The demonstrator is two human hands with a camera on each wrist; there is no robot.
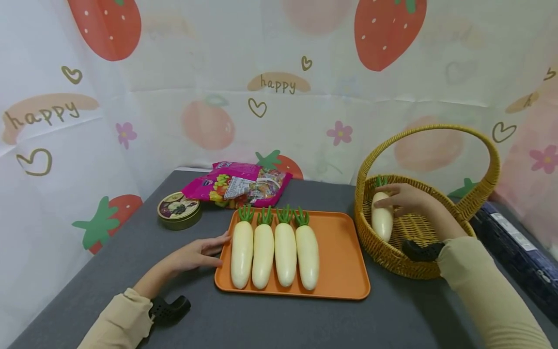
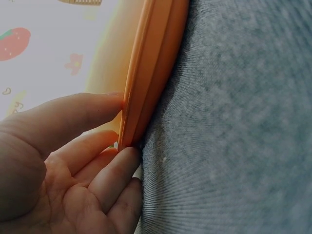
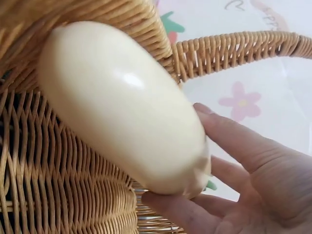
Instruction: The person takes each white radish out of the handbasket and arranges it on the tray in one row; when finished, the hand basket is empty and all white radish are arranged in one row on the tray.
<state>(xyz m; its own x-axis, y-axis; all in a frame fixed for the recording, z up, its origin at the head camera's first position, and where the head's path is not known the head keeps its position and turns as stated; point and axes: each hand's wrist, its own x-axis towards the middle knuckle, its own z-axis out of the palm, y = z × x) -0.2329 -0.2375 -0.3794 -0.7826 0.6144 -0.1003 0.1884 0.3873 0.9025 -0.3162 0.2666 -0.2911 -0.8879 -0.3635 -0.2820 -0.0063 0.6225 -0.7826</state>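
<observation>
In the head view, several white radishes [image 1: 285,254] with green tops lie side by side on an orange tray [image 1: 340,252]. My left hand [image 1: 198,254] touches the tray's left rim with its thumb and fingertips, the fingers fairly straight. The left wrist view shows these fingertips against the tray edge [image 2: 153,63]. At the right, my right hand [image 1: 410,199] reaches into a wicker basket [image 1: 377,254] and holds another white radish [image 1: 382,223] near its leafy end. Close up, thumb and fingers grip one end of this radish [image 3: 122,107]; its leaves are mostly hidden.
Behind the tray lies a pink snack bag [image 1: 244,184], with a round tin [image 1: 178,208] to its left. The basket's tall handle [image 1: 436,128] arches over its opening. A dark blue folded item [image 1: 519,257] lies right of the basket. A printed curtain [image 1: 279,121] hangs behind the grey table.
</observation>
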